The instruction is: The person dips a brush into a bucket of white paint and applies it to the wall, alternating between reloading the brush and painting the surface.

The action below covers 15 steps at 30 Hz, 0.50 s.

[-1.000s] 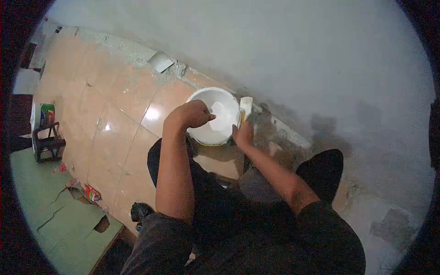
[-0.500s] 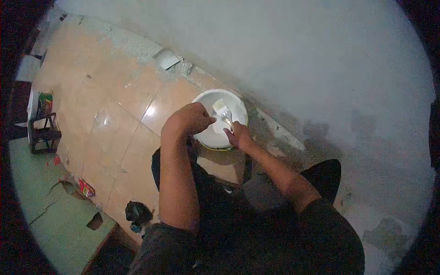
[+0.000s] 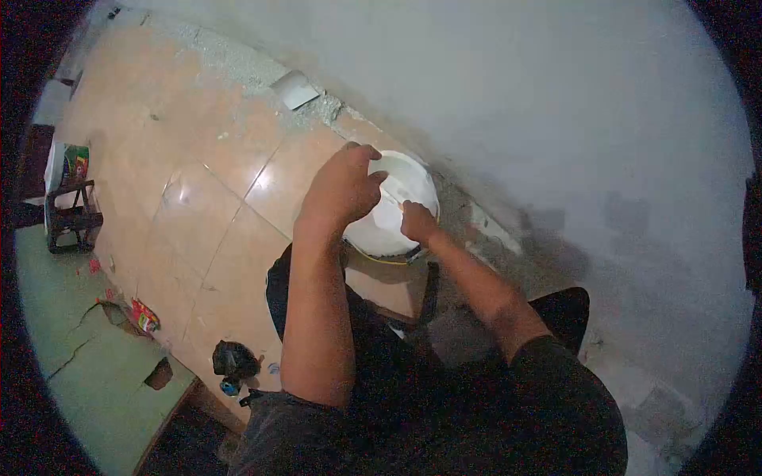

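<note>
A round white bucket [image 3: 421, 181] with white material inside stands between my knees, close to the wall. My right hand [image 3: 418, 222] is closed around the handle of a small tool [image 3: 391, 197] over the bucket's opening; the tool's far end is hard to make out against the white. Over the left rim is my left hand [image 3: 347, 184], its thumb and forefinger apart, with nothing visible between them.
A pale flat sheet [image 3: 296, 90] lies among debris by the wall. Farther left on the tiles are a black bag [image 3: 236, 360], a red packet [image 3: 145, 316], a dark stool-like frame [image 3: 74, 218] and a labelled container [image 3: 71, 163].
My left hand has opened its fingers and moved up over the bucket's left rim. My right hand has shifted slightly, and the tool's head shows less clearly.
</note>
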Available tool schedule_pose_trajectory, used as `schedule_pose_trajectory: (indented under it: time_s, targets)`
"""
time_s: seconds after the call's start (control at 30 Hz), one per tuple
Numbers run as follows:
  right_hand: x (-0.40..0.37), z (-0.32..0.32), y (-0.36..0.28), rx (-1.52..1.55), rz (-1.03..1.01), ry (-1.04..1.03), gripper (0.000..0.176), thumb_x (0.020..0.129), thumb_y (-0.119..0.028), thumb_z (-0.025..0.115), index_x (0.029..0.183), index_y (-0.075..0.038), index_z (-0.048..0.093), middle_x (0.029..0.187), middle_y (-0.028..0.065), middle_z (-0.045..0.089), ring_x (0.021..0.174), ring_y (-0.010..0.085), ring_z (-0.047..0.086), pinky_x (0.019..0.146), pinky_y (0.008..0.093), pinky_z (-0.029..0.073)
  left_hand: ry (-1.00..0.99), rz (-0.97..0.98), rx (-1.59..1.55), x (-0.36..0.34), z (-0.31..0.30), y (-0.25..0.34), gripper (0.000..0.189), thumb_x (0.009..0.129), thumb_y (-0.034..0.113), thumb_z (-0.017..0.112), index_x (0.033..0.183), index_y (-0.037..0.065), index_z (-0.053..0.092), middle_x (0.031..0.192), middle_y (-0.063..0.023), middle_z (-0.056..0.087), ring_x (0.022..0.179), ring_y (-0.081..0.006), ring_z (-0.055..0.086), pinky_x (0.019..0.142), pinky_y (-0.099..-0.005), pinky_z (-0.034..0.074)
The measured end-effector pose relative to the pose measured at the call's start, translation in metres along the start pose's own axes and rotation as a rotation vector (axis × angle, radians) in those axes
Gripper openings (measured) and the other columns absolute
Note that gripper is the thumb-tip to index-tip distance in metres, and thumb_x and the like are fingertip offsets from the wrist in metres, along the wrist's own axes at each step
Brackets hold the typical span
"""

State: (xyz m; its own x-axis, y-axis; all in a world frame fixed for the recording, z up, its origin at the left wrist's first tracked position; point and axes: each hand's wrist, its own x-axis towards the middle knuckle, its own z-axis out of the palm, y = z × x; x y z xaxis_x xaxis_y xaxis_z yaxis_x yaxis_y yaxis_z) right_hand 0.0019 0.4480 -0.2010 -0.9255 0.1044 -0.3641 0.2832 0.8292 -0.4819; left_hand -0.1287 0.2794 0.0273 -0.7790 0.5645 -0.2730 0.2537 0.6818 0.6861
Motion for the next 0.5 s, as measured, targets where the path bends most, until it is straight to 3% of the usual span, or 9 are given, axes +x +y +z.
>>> schedule_pose_trajectory:
  time_s: [0.03,0.1,0.23,0.3,0.43,0.5]
  targets:
    - [0.007,0.008,0.006,-0.001,-0.001,0.005,0.018,0.073,-0.008,0.048,0.084,0.005,0.054,0.078,0.0292,0.059,0.079,0.0454,0.058,0.074,0.0500,0.046,0.123,0.035,-0.030,0.001,0.001,0.001,0.031,0.078,0.018,0.064,0.104,0.001,0.062,0.106,-0.0184,0.060,0.100,-0.0341,0.058,0.086,-0.0399,0.046]
    - [0.018,0.020,0.010,-0.017,-0.048,0.080,0.014,0.071,-0.006,0.049,0.078,0.005,0.056,0.077,0.0296,0.059,0.077,0.0447,0.058,0.075,0.0498,0.047,0.139,0.040,-0.019,-0.001,-0.001,0.003,0.031,0.078,0.016,0.063,0.106,0.002,0.061,0.108,-0.0177,0.058,0.100,-0.0347,0.057,0.086,-0.0409,0.046]
    - [0.044,0.045,0.019,-0.025,0.050,0.042,0.020,0.068,-0.006,0.053,0.083,0.007,0.058,0.082,0.0275,0.060,0.080,0.0399,0.061,0.076,0.0477,0.049,0.043,-0.073,-0.003,-0.003,-0.004,0.008,0.035,0.078,0.017,0.063,0.110,0.002,0.060,0.113,-0.0177,0.058,0.103,-0.0352,0.056,0.088,-0.0412,0.046]
    - [0.059,0.060,0.026,0.050,0.127,-0.083,0.023,0.066,-0.006,0.056,0.084,0.008,0.059,0.083,0.0276,0.059,0.082,0.0411,0.059,0.077,0.0461,0.049,-0.005,-0.094,0.020,-0.006,-0.007,0.006,0.037,0.078,0.018,0.063,0.112,0.002,0.059,0.114,-0.0180,0.057,0.105,-0.0356,0.055,0.089,-0.0417,0.045]
    - [0.062,0.078,0.027,0.036,0.191,0.033,0.023,0.063,-0.004,0.058,0.083,0.008,0.060,0.085,0.0257,0.059,0.086,0.0406,0.057,0.084,0.0422,0.046,0.012,-0.122,0.027,-0.007,-0.010,0.006,0.034,0.083,0.016,0.062,0.114,0.003,0.057,0.117,-0.0168,0.056,0.110,-0.0335,0.053,0.093,-0.0388,0.043]
    - [0.064,0.080,0.027,-0.031,0.190,-0.019,0.024,0.064,-0.005,0.059,0.084,0.009,0.059,0.086,0.0248,0.059,0.085,0.0393,0.057,0.085,0.0415,0.045,0.009,-0.137,-0.008,-0.007,-0.011,0.005,0.033,0.083,0.015,0.061,0.113,0.002,0.058,0.118,-0.0169,0.055,0.111,-0.0332,0.053,0.093,-0.0392,0.043]
